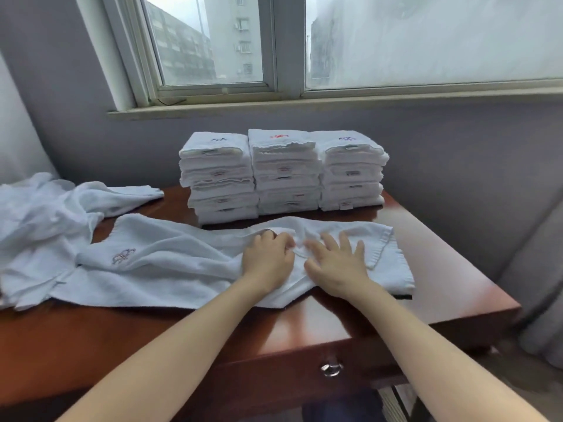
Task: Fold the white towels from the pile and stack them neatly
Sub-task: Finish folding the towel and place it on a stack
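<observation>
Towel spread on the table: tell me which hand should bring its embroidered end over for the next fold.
Left. The left hand lies nearer that end of the towel; the right hand lies flat on the other part, probably pinning it.

A reddish wooden table [441, 278] with a metal drawer knob [331, 367] stands below a window [213, 41].

Folded stacks [283, 175] block the table's [441, 287] back; its right side lies bare.

pile [36, 220] cut off left, right fingers [330, 243] blurred
</observation>
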The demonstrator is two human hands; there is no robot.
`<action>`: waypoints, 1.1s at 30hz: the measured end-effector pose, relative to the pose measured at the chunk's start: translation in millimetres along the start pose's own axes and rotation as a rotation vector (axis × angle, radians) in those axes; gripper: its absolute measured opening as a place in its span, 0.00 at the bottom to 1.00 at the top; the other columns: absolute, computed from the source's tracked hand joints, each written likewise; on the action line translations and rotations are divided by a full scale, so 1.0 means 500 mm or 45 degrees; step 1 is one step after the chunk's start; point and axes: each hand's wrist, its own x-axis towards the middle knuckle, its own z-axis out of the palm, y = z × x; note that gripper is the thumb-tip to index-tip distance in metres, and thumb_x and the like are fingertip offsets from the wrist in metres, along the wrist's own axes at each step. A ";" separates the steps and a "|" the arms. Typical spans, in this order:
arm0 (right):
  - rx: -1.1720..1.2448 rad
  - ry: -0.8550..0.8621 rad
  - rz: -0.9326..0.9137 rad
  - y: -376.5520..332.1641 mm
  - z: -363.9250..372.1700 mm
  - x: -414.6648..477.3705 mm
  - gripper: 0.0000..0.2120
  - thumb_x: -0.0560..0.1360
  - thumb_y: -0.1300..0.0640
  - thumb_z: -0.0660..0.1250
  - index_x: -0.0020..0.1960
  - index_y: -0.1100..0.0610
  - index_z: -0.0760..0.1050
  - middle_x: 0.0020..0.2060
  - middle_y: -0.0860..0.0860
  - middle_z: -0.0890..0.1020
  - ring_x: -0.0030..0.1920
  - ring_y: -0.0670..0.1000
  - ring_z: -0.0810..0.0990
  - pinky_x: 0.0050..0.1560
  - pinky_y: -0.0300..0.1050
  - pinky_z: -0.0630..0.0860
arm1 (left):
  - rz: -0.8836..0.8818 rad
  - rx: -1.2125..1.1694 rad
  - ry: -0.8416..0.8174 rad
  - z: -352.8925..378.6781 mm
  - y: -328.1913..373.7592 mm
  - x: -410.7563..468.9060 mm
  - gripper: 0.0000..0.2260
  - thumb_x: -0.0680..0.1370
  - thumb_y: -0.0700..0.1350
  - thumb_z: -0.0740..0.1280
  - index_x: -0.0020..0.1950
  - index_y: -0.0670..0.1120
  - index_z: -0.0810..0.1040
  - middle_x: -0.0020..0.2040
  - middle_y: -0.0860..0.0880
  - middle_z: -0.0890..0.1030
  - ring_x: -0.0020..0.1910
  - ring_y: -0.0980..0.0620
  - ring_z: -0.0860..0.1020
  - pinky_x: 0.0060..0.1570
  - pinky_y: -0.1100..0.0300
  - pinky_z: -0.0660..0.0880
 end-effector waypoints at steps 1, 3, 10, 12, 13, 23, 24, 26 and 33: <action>0.022 -0.011 -0.033 0.016 -0.003 0.003 0.28 0.76 0.43 0.48 0.76 0.40 0.57 0.79 0.48 0.53 0.78 0.59 0.43 0.72 0.68 0.36 | -0.007 0.008 -0.041 0.000 0.010 -0.003 0.14 0.81 0.49 0.56 0.64 0.55 0.75 0.65 0.47 0.73 0.65 0.45 0.68 0.61 0.50 0.70; 0.053 -0.018 -0.094 0.050 -0.013 0.008 0.27 0.76 0.43 0.49 0.75 0.39 0.59 0.78 0.45 0.55 0.78 0.56 0.46 0.73 0.66 0.38 | -0.005 0.015 -0.109 -0.003 0.030 -0.010 0.15 0.81 0.49 0.55 0.66 0.54 0.73 0.67 0.46 0.71 0.66 0.44 0.67 0.63 0.49 0.69; 0.331 0.052 -0.056 0.131 -0.067 0.011 0.21 0.69 0.45 0.49 0.53 0.37 0.77 0.64 0.39 0.74 0.71 0.44 0.65 0.74 0.64 0.44 | 0.035 0.000 -0.256 -0.005 0.115 -0.039 0.18 0.82 0.51 0.53 0.64 0.47 0.76 0.67 0.39 0.71 0.66 0.38 0.68 0.62 0.48 0.67; 0.420 0.070 0.050 0.134 -0.085 0.015 0.17 0.69 0.46 0.50 0.45 0.40 0.78 0.57 0.38 0.77 0.66 0.45 0.70 0.73 0.66 0.46 | 0.085 -0.141 -0.258 -0.009 0.131 -0.045 0.16 0.81 0.51 0.55 0.53 0.45 0.79 0.58 0.39 0.77 0.59 0.39 0.73 0.56 0.48 0.71; 0.390 0.065 0.100 0.129 -0.091 0.017 0.16 0.72 0.46 0.52 0.45 0.42 0.79 0.57 0.41 0.79 0.64 0.47 0.71 0.73 0.67 0.47 | 0.118 -0.258 -0.244 -0.013 0.133 -0.048 0.15 0.81 0.51 0.56 0.46 0.45 0.79 0.50 0.42 0.79 0.53 0.41 0.76 0.51 0.48 0.73; 0.419 0.303 -0.357 -0.110 -0.075 0.028 0.12 0.75 0.53 0.67 0.58 0.50 0.79 0.57 0.45 0.81 0.62 0.47 0.76 0.73 0.58 0.58 | 0.063 -0.419 0.237 -0.116 -0.111 -0.069 0.07 0.78 0.47 0.64 0.50 0.56 0.81 0.48 0.58 0.81 0.43 0.60 0.77 0.46 0.59 0.75; 0.450 0.256 -0.402 -0.144 -0.071 0.035 0.12 0.74 0.53 0.67 0.58 0.50 0.79 0.55 0.44 0.82 0.59 0.46 0.77 0.71 0.55 0.63 | 0.017 -0.384 0.238 -0.129 -0.148 -0.071 0.08 0.78 0.46 0.64 0.50 0.56 0.81 0.48 0.58 0.81 0.44 0.59 0.77 0.47 0.59 0.75; 0.476 0.149 -0.448 -0.207 -0.058 0.049 0.13 0.74 0.53 0.67 0.58 0.48 0.80 0.53 0.43 0.83 0.57 0.46 0.79 0.63 0.50 0.72 | -0.075 -0.306 0.235 -0.154 -0.218 -0.078 0.09 0.77 0.44 0.64 0.51 0.56 0.81 0.48 0.58 0.81 0.45 0.59 0.77 0.47 0.59 0.74; 0.356 -0.106 -0.488 -0.365 0.001 0.110 0.18 0.76 0.51 0.63 0.65 0.48 0.75 0.55 0.43 0.81 0.57 0.47 0.78 0.55 0.44 0.75 | -0.294 -0.139 0.245 -0.208 -0.406 -0.110 0.10 0.76 0.45 0.66 0.54 0.57 0.81 0.52 0.58 0.81 0.48 0.58 0.76 0.48 0.59 0.75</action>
